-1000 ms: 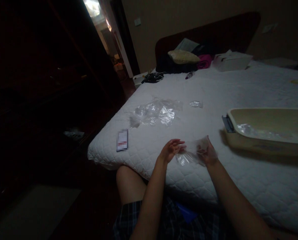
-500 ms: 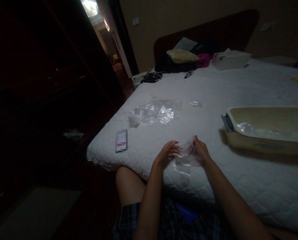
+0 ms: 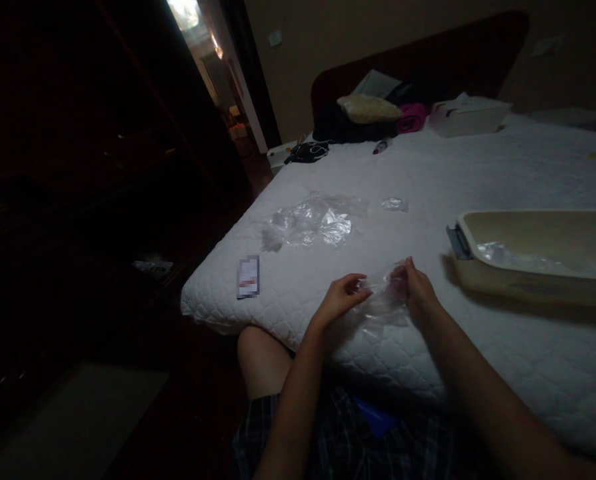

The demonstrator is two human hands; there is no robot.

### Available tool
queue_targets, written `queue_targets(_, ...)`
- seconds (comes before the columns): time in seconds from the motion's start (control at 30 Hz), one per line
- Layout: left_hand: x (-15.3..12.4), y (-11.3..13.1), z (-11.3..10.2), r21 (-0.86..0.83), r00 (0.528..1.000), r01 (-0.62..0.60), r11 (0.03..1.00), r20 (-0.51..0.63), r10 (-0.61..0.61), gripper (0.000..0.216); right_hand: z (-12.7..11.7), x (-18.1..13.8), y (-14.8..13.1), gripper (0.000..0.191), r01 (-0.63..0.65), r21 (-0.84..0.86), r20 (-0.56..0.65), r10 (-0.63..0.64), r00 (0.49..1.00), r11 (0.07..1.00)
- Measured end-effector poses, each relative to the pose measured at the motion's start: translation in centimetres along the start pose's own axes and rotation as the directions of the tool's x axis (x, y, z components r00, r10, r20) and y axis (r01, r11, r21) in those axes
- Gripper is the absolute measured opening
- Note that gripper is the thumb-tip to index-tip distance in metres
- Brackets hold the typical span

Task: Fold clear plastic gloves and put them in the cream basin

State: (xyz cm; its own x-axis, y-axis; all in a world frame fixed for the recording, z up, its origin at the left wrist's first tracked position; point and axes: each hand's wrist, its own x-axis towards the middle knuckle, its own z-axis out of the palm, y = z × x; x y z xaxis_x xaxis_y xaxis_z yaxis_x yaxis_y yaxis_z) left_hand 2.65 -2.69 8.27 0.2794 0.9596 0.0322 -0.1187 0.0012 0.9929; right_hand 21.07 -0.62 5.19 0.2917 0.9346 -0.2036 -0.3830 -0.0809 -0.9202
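A clear plastic bag [image 3: 382,303] is stretched between my two hands, just over the near edge of the white quilted mattress [image 3: 298,300]. My left hand [image 3: 344,295] pinches the bag's left side between thumb and fingers. On the other side, my right hand [image 3: 418,288] grips its upper right part, fingertips pointing up. More crumpled clear plastic bags [image 3: 313,220] lie flat on the bed beyond my hands. A small folded plastic bag [image 3: 395,204] rests apart from them, to the right.
A cream plastic bin [image 3: 523,288] with a grey latch stands at the right with clear plastic inside. A blurred-out phone-like rectangle [image 3: 249,277] lies left. Toward the headboard are a cushion [image 3: 369,109], a magenta roll [image 3: 412,118] and a white box [image 3: 471,117].
My left hand has closed from spread fingers onto the bag's edge. My right hand has moved slightly right and up, and the bag is drawn wider between them.
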Motion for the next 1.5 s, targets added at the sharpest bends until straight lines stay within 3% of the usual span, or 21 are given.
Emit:
queue_targets(0.17, 0.9, 1.7, -0.5, -0.103, 0.995, -0.022, 0.994, -0.101, 0.011, 0.028, -0.9, -0.6, -3.7, 0.046, 0.038, -0.068, 0.197, -0.024, 0.980, 0.997)
queue_targets(0.3, 1.0, 3.5, -0.9, -0.107, 0.986, -0.020, 0.994, -0.168, 0.002, 0.030, -1.2, -1.5, -6.1, 0.040, 0.192, -0.147, 0.294, -0.143, 0.945, 0.970)
queue_targets(0.43, 0.5, 5.3, -0.6, -0.116, 0.976, -0.035, 0.993, -0.219, 0.009, 0.031, -0.8, -2.6, -7.3, 0.053, 0.330, -0.266, 0.354, -0.227, 0.907, 0.906)
queue_targets(0.57, -0.5, 7.1, 0.2, -0.049, 0.959, -0.108, 0.993, -0.270, 0.091, 0.032, 0.2, -3.9, -8.1, 0.055, 0.432, -0.367, 0.368, -0.298, 0.881, 0.824)
queue_targets(0.67, -1.4, 8.2, 0.8, 0.054, 0.929, -0.210, 0.976, -0.299, 0.216, 0.032, 0.8, -4.5, -8.9, 0.036, 0.518, -0.435, 0.344, -0.396, 0.852, 0.736)
queue_targets(0.8, -2.4, 9.3, 1.2, 0.131, 0.903, -0.269, 0.954, -0.311, 0.297, 0.032, 1.1, -5.0, -10.2, 0.022, 0.531, -0.397, 0.314, -0.432, 0.845, 0.749)
queue_targets(0.97, -2.7, 10.3, 0.9, -0.052, 0.988, -0.072, 0.996, -0.142, 0.064, 0.036, 1.3, -6.2, -12.0, 0.027, 0.360, -0.312, 0.274, -0.280, 0.920, 0.879)
queue_targets(1.17, -1.3, 9.6, -0.6, -0.162, 0.991, 0.134, 0.978, 0.001, -0.136, 0.037, 1.1, -5.5, -13.1, 0.039, 0.186, -0.372, 0.355, -0.046, 0.934, 0.909)
queue_targets(1.3, 1.2, 6.5, -1.8, -0.188, 0.956, 0.280, 0.942, -0.040, -0.292, 0.036, 0.6, -2.3, -11.9, 0.042, 0.108, -0.447, 0.370, 0.074, 0.926, 0.888)
queue_targets(1.5, 5.6, -0.5, -3.5, -0.393, 0.881, 0.391, 0.832, -0.103, -0.462, 0.019, -0.6, 2.5, -7.6, 0.035, -0.021, -0.548, 0.274, 0.204, 0.940, 0.836)
